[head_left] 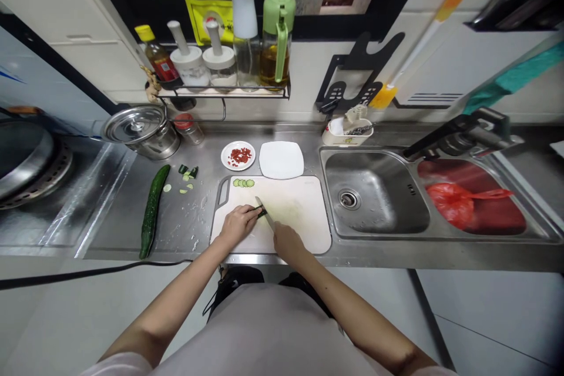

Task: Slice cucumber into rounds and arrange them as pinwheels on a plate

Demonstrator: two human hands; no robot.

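On the white cutting board (308, 211), my left hand (238, 224) is closed on a small dark green cucumber piece (263, 211), mostly hidden by the fingers. My right hand (288, 242) grips a knife (265, 215) by its handle, the blade lying at a slant against the cucumber piece. Several pale green cucumber slices (244, 183) lie in a row at the board's far left corner. Behind the board are a square white plate (281, 160) and a round white plate (225, 154) holding small red bits (240, 157).
A whole cucumber (153, 208) and several cucumber scraps (189, 173) lie on the steel counter at left. Beyond them stands a lidded pot (152, 135). At right is a double sink (383, 188), with a red plastic bag (452, 202) in its right basin. A seasoning rack (247, 93) hangs behind.
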